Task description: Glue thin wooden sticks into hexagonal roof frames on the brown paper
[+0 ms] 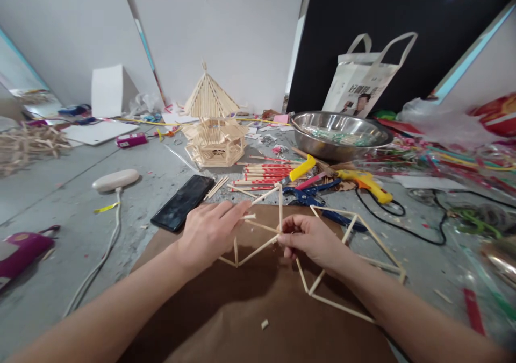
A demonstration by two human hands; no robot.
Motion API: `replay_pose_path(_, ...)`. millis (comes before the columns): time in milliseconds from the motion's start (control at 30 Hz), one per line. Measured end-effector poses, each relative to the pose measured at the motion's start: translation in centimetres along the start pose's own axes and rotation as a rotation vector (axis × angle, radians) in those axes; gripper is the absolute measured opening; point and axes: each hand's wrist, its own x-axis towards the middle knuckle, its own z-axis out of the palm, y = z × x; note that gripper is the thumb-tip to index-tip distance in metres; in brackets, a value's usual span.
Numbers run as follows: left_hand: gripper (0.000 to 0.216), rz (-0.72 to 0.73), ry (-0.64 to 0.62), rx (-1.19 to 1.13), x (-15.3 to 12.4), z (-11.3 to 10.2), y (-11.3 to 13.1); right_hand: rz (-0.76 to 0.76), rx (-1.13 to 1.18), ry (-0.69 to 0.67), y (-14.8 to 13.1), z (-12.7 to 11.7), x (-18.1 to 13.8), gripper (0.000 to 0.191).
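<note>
Between my hands is a frame of thin wooden sticks (258, 251), joined at its corners. My left hand (212, 228) lies over its left side with the fingers closed, a short pale stick piece (249, 216) showing at the fingertips. At the right corner of the frame, my right hand (308, 239) pinches a joint between thumb and fingers. A second stick frame (342, 305) sits on the brown sheet (193, 320), partly covered by my right forearm. Close to me lies a small wooden offcut (265, 324).
Behind stands a stick pagoda (212, 102). Red-marked sticks (268, 175), a yellow-handled knife (302, 168), blue pliers (310, 195) and a yellow glue gun (365, 184) lie beyond the sheet. A phone (182, 201) is at left, a steel basin (338, 150) at back right.
</note>
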Motion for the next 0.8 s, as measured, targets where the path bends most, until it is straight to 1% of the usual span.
replay_pose_path(67, 0.028, 0.042, -0.027, 0.025, 0.3, -0.4, 0.2, 0.001, 0.004, -0.007, 0.1, -0.1, 0.0, 0.017)
replay_pose_path(133, 0.029, 0.018, -0.092, 0.017, 0.6, -0.3, 0.2, 0.002, -0.004, -0.015, 0.2, -0.1, 0.1, 0.017)
replay_pose_path(267, 0.036, -0.192, -0.290, -0.011, 1.4, 0.8, -0.6, -0.003, -0.137, -0.005, 0.4, -0.4, 0.2, 0.017)
replay_pose_path(333, 0.040, -0.270, -0.372, -0.012, 1.6, 1.3, -1.1, -0.053, -0.260, 0.000, 0.6, -0.6, 0.4, 0.016)
replay_pose_path(367, 0.040, -0.286, -0.393, -0.008, 1.7, 1.4, -1.3, -0.089, -0.327, 0.006, 0.7, -0.7, 0.4, 0.016)
replay_pose_path(433, 0.039, -0.259, -0.407, -0.010, 1.8, 1.4, -1.3, -0.153, -0.450, 0.022, 0.8, -0.7, 0.6, 0.014)
replay_pose_path(500, 0.036, -0.163, -0.407, -0.047, 1.8, 1.2, -0.8, -0.185, -0.535, 0.026, 0.7, -0.6, 0.9, 0.013)
replay_pose_path(567, 0.032, -0.050, -0.439, -0.104, 1.8, 0.9, 0.0, -0.191, -0.575, 0.020, 0.4, -0.4, 1.2, 0.013)
replay_pose_path(600, 0.031, -0.018, -0.469, -0.125, 1.8, 0.7, 0.4, -0.188, -0.574, 0.014, 0.3, -0.2, 1.3, 0.013)
replay_pose_path(667, 0.031, 0.001, -0.509, -0.140, 1.7, 0.4, 1.2, -0.161, -0.519, -0.004, 0.1, 0.1, 1.7, 0.012)
replay_pose_path(800, 0.031, 0.002, -0.519, -0.144, 1.3, 0.5, 1.8, -0.043, -0.299, -0.082, 0.3, 0.4, 2.1, 0.015)
